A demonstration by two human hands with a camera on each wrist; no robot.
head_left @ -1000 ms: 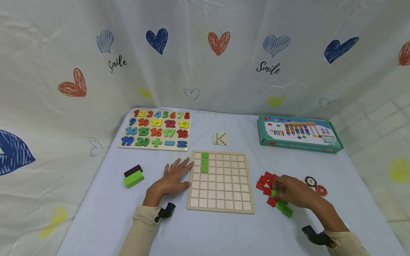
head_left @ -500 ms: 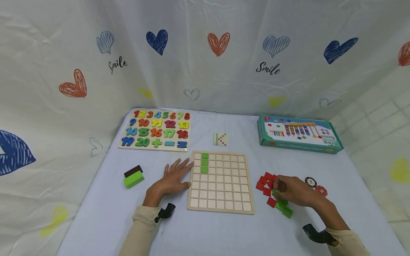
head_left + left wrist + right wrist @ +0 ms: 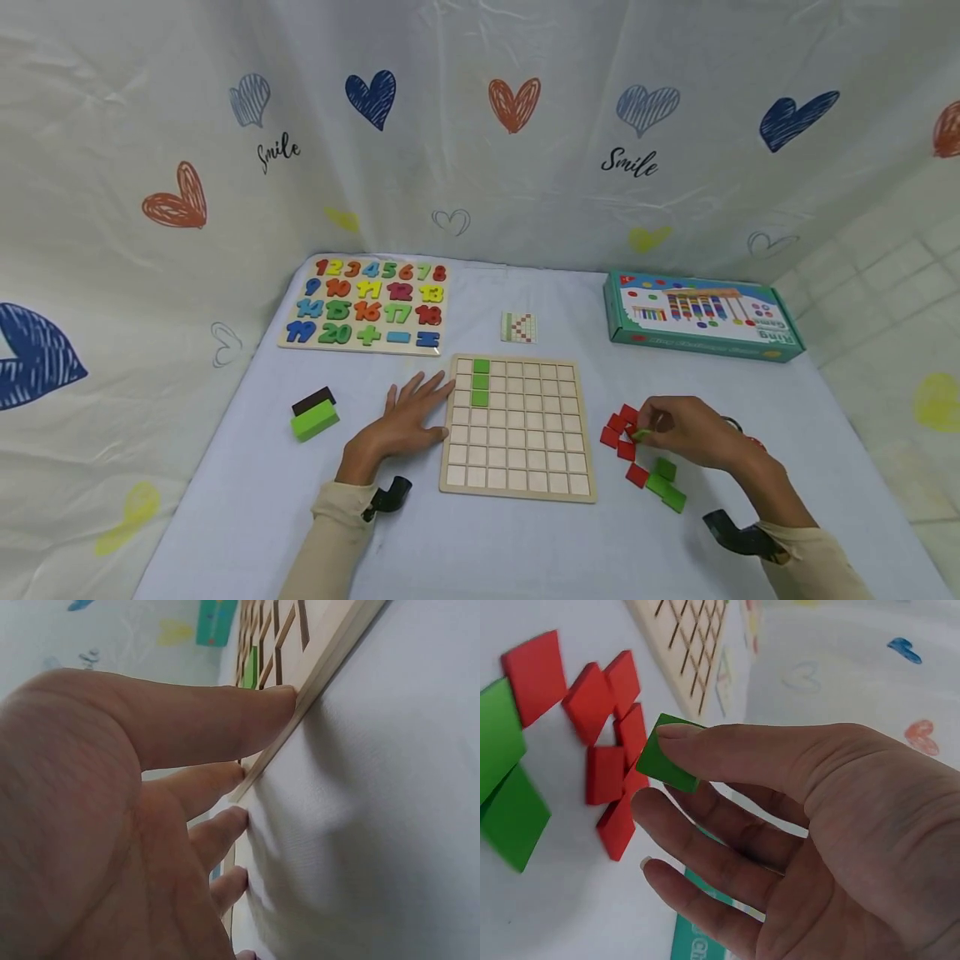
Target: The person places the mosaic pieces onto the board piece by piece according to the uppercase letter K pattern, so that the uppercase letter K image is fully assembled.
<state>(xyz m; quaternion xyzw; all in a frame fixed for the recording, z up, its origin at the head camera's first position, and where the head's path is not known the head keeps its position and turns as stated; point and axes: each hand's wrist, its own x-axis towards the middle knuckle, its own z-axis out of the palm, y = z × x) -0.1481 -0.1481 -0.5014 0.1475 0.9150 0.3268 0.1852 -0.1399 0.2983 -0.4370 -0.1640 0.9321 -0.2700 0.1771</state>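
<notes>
Well, in the head view the left hand (image 3: pixel 405 421) lies flat beside the wooden board (image 3: pixel 517 433), fingers spread, and the right hand (image 3: pixel 686 429) pinches a green tile (image 3: pixel 641 435) right by the scattered red tiles (image 3: pixel 626 450). Three loose green tiles (image 3: pixel 660 483) lie nearby; three inlaid green tiles (image 3: pixel 481 382) sit in the board's second column from the left. From the left wrist, I see the thumb tip touching the board's edge, fingers stretched out. From the right wrist, the thumb lies across the pinched tile's face, the lower fingers loosely bent.
</notes>
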